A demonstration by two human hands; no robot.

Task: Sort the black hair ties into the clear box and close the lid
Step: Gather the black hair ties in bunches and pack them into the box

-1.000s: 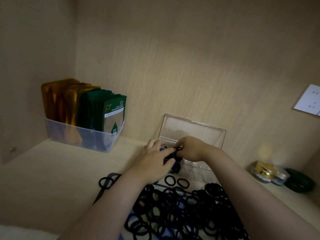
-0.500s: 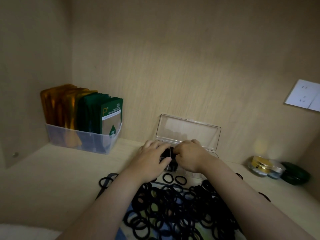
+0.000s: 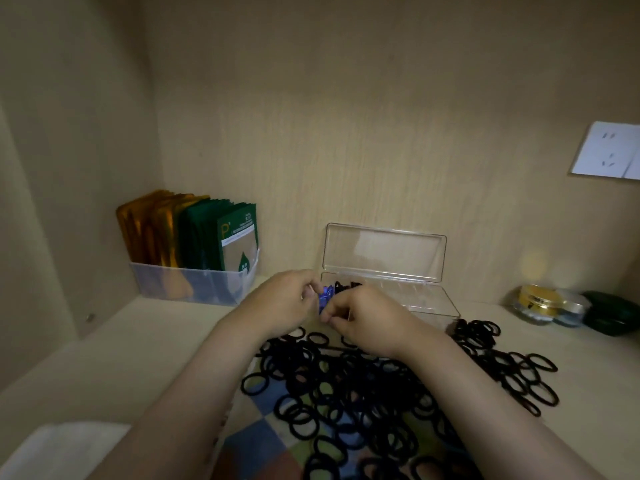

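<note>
On the pale wooden shelf, just near the left end of the clear rectangular plastic box [image 3: 433, 306], the two hands meet with fingers curled inward. The left hand [image 3: 284, 304] and right hand [image 3: 367, 323] each pinch, between thumb and fingertips, a small dark bundle with a blue glint [image 3: 325, 295]; it is too small and dim to say for sure whether it is a few ties gathered together. It is held right at the box's left rim, probably so that it can go straight into that end, where a small cluster of black ties [image 3: 347, 286] already lies. The rest of the box looks bare. Its transparent hinged lid [image 3: 384, 251] stands upright at the far side, close to the back wall, which keeps the mouth free for loading, so closing is not yet due. Most of the loose black elastic hair ties [image 3: 346, 393] lie heaped near the person, partly on a chequered coloured mat [image 3: 263, 448] and spilling right onto the shelf, within easy reach of both hands. By that heap, sorting seems at an early stage. Far left stands a translucent tub of gold and green sachets [image 3: 194, 285]; far right sit two small round jars [image 3: 535, 301].
</note>
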